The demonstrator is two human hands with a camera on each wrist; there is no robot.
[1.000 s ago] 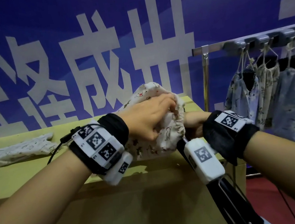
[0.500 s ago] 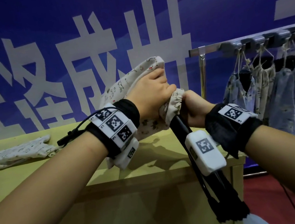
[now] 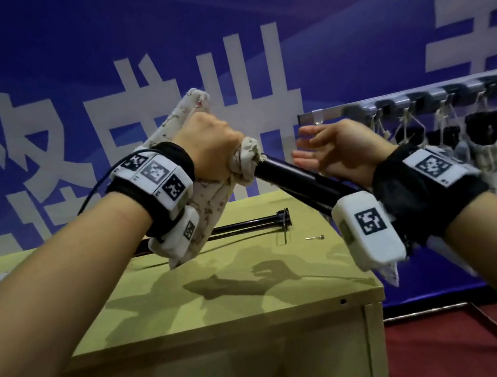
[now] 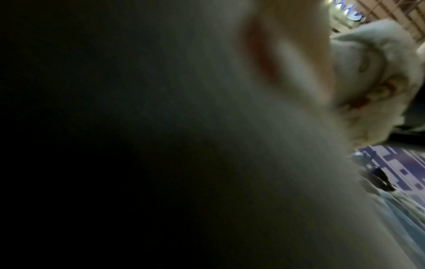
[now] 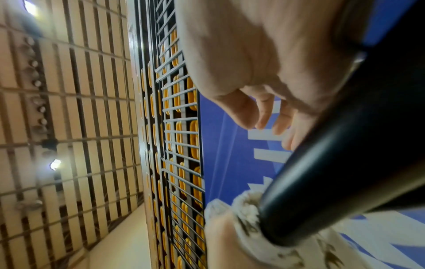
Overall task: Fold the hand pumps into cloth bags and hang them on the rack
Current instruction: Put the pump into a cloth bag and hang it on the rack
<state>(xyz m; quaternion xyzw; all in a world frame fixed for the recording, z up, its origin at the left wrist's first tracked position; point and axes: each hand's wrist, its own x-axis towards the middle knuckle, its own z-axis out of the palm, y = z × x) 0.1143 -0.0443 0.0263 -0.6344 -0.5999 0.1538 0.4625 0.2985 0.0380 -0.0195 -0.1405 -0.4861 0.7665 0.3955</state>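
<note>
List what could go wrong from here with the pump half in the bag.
1. The right hand is open beside the black pump tube, so only the left hand, gripping the printed cloth bag at its gathered mouth, may be holding the pump; it could slide out.
2. The small metal needle on the yellow-green table could be left behind.

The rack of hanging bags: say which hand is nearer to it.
Right. The right hand hovers open just beside the rack; the left hand grips the cloth bag farther off, over the table.
</note>
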